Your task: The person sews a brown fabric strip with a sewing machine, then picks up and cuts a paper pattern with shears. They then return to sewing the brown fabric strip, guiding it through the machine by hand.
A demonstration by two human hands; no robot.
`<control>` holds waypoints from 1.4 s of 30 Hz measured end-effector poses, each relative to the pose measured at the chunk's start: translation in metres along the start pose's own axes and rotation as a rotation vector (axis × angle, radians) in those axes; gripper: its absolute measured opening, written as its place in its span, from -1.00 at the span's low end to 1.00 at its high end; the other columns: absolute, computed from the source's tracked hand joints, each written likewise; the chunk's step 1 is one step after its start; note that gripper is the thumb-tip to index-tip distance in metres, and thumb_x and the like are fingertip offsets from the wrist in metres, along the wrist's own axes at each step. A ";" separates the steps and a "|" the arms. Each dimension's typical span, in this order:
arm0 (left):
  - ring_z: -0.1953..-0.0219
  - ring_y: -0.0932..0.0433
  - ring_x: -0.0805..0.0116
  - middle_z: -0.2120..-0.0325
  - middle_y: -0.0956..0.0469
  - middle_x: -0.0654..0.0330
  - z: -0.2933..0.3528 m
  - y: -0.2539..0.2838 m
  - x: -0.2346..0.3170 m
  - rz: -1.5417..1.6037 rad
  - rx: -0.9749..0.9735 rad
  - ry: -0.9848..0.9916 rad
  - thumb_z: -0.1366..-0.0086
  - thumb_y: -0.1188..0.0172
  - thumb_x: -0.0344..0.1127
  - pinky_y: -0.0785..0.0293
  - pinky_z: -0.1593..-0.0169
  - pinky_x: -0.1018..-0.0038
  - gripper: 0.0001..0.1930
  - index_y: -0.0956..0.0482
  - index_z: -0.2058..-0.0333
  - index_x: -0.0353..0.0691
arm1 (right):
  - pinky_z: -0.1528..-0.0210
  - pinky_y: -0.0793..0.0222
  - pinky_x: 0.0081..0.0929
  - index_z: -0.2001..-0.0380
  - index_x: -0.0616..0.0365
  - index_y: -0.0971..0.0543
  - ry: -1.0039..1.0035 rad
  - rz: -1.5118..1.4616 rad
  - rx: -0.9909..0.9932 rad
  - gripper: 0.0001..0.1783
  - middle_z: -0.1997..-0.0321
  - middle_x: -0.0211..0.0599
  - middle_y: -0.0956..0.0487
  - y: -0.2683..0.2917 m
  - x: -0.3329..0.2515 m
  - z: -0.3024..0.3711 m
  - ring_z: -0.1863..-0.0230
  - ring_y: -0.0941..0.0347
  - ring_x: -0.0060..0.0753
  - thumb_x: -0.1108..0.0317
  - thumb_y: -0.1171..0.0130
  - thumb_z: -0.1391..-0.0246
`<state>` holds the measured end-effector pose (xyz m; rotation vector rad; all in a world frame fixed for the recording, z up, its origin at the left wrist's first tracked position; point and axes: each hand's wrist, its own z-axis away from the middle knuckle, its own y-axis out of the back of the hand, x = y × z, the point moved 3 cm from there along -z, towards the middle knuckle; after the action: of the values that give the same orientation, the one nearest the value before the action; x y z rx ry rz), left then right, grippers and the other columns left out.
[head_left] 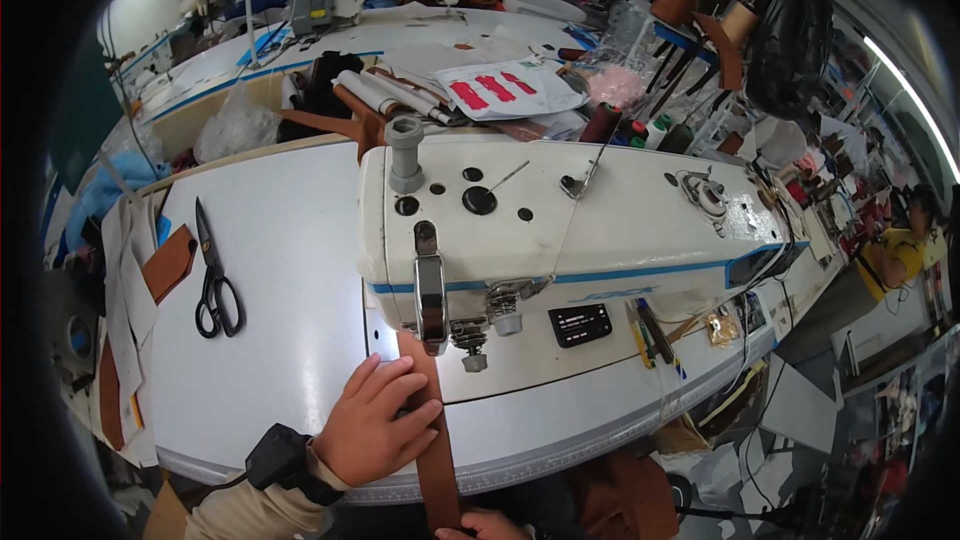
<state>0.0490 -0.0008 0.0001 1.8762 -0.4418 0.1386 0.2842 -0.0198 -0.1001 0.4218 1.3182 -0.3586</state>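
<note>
A long brown fabric strip [435, 460] runs from beneath the needle end of a white sewing machine [620, 205] down over the table's front edge. My left hand [372, 428] lies flat beside the machine's presser area, its fingers spread and some resting on the strip. At the bottom of the picture, my right hand [490, 524] grips the strip's lower part; most of that hand is cut off. The machine head hides the needle and the strip beneath it.
Black scissors [212, 280] lie on the table's left side, near a brown piece [170, 262]. A black control panel [580, 325] and small tools [655, 332] are right of the needle. Thread spools [640, 130] and a printed sheet [505, 90] stand behind. Someone in yellow [895, 255] is far right.
</note>
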 end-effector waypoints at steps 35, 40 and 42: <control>-0.06 -0.50 -0.04 0.02 -0.54 0.07 -0.011 0.013 -0.022 0.059 -0.010 -0.014 -0.16 -0.43 -0.16 -0.19 -0.34 -0.14 -0.68 -0.69 0.13 -0.11 | -0.01 -0.38 -0.26 0.13 0.15 -0.64 0.610 1.057 0.176 -0.55 -0.06 -0.27 -0.59 0.061 -0.111 -0.083 -0.09 -0.50 -0.18 0.06 -0.38 -0.01; -0.15 -0.46 0.02 0.01 -0.49 0.08 -0.018 0.012 -0.033 0.055 -0.063 -0.068 -0.21 -0.39 -0.16 -0.22 -0.33 -0.07 -0.70 -0.63 0.15 -0.14 | -0.09 -0.40 -0.18 0.10 0.18 -0.64 0.597 1.106 0.100 -0.52 -0.15 -0.22 -0.59 0.063 -0.118 -0.083 -0.17 -0.49 -0.13 0.04 -0.36 -0.04; -0.22 -0.43 0.05 -0.01 -0.45 0.09 -0.018 0.011 -0.033 0.063 -0.099 -0.076 -0.22 -0.37 -0.16 -0.24 -0.33 -0.06 -0.69 -0.59 0.13 -0.14 | -0.10 -0.42 -0.14 0.09 0.20 -0.64 0.601 1.094 0.106 -0.52 -0.13 -0.17 -0.60 0.063 -0.120 -0.084 -0.14 -0.50 -0.09 0.05 -0.35 -0.05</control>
<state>0.0163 0.0210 0.0059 1.7755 -0.5511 0.0861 0.2177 0.0780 0.0065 1.3203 1.4287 0.6675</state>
